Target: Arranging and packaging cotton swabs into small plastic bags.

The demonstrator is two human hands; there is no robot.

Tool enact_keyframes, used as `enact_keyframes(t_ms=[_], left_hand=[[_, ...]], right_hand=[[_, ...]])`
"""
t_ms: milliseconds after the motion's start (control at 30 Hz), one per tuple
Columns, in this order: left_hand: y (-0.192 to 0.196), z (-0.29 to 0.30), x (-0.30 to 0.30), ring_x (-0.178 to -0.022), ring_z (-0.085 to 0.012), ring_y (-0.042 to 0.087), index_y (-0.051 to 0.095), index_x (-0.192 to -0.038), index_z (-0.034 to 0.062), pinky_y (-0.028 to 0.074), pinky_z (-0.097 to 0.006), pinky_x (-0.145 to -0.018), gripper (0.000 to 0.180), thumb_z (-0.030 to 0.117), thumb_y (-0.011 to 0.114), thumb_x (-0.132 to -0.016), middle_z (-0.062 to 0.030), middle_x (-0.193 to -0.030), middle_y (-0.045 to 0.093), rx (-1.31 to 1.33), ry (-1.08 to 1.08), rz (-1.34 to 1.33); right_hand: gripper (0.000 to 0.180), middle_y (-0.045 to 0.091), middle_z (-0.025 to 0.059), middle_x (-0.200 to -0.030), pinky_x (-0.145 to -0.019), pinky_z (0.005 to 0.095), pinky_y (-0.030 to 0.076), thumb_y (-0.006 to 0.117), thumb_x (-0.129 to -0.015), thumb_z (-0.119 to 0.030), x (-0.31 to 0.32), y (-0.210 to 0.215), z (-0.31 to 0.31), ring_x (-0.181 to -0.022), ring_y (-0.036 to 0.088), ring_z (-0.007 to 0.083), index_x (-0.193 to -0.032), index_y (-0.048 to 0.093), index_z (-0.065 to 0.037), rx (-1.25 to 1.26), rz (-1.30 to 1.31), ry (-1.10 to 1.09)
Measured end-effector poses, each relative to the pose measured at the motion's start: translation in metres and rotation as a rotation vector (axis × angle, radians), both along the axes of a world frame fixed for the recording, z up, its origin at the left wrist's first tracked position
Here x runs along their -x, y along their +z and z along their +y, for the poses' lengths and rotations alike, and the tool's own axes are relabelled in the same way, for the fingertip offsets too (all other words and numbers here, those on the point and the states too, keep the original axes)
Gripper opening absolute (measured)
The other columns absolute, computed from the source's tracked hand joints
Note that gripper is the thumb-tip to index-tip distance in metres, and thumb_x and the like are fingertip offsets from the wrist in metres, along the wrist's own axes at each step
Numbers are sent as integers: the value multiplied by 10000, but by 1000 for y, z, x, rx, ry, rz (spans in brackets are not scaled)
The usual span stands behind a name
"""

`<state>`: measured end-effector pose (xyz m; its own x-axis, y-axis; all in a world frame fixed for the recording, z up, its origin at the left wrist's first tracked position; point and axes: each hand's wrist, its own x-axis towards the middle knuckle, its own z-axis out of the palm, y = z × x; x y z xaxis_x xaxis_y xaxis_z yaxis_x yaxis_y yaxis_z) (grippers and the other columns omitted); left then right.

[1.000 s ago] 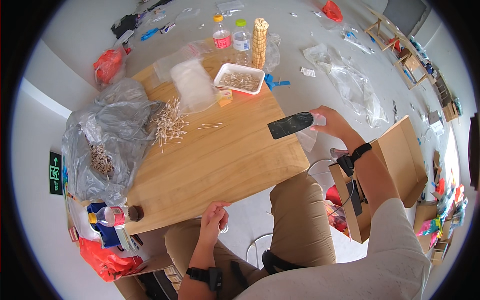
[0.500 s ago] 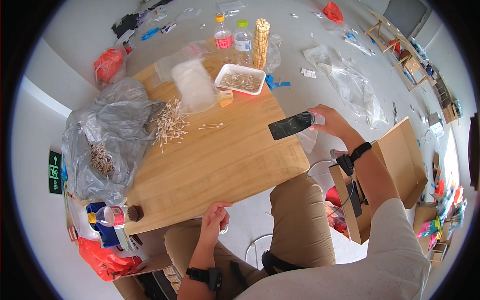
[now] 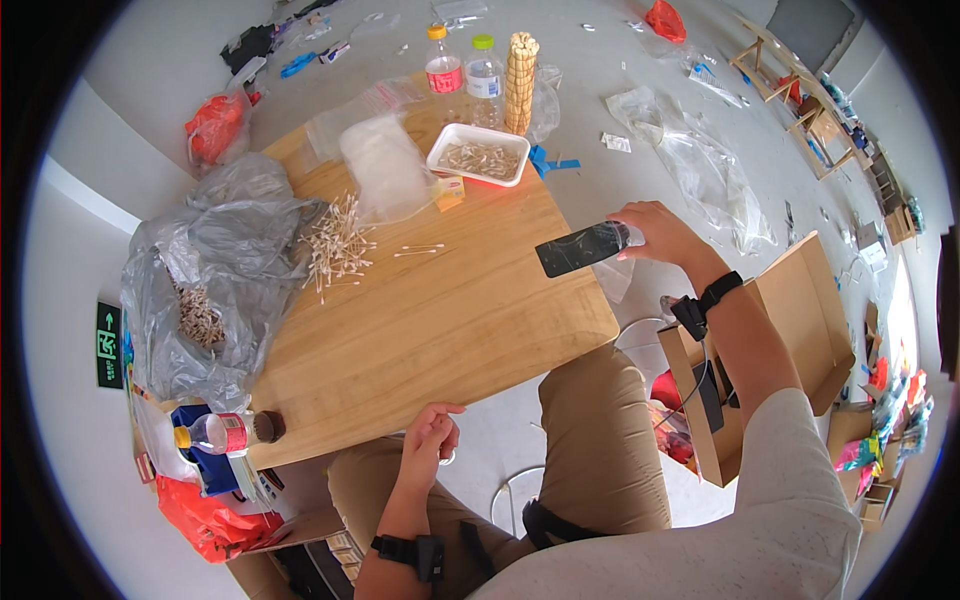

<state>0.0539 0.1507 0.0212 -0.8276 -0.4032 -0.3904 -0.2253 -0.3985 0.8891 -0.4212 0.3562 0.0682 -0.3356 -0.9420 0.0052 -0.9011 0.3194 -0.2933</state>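
Observation:
My right hand grips the right end of a dark, glossy phone, held above the table's right edge with its black face up. My left hand rests at the near edge of the wooden table; its index finger is stretched out, the others are loosely curled, and nothing shows in it. Left of the table's middle lies a loose pile of cotton swabs, with a few stray swabs beside it. Farther back, a white tray holds more swabs.
A grey plastic bag with swabs covers the left side. Toward the back are a clear bag with white contents, a small yellow box, two bottles and a knobbly tan column. An open carton stands at right.
The phone has turned slightly in my right hand, showing more of its dark face, and the hand has shifted a little left. My left hand stays in place.

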Motion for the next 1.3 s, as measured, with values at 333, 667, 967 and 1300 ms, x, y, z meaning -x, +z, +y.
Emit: enact_keyframes(t_ms=[333,667,967,1300], left_hand=[[0,-1,0,-610,-67,444,610,-1209,32,325,-210,-515,243,110,515,-999,11,-729,507,-6,-48,4],[22,30,117,-695,-61,532,583,-1233,49,412,-216,-592,221,83,585,-1014,27,-773,527,110,-309,99],[44,57,225,-643,-43,449,579,-1348,88,402,-233,-605,353,92,608,-996,20,-771,517,307,-339,339],[40,87,242,-646,-59,369,621,-1311,55,364,-235,-593,346,102,652,-969,36,-798,461,569,-264,393]], right_hand=[[625,672,52,-1186,-1069,416,402,857,-729,-257,10,4,6,-1158,600,276,-1302,647,-120,-21,-12,-15],[615,671,49,-1184,-1063,412,409,839,-750,-302,9,11,15,-1160,598,271,-1304,647,-118,-9,-5,-51],[586,671,47,-1183,-1071,426,413,849,-740,-286,-26,48,30,-1133,610,278,-1273,655,-137,160,82,-56],[630,677,72,-1172,-1050,429,434,872,-719,-310,-56,49,27,-1135,611,284,-1292,663,-152,275,-48,115]])
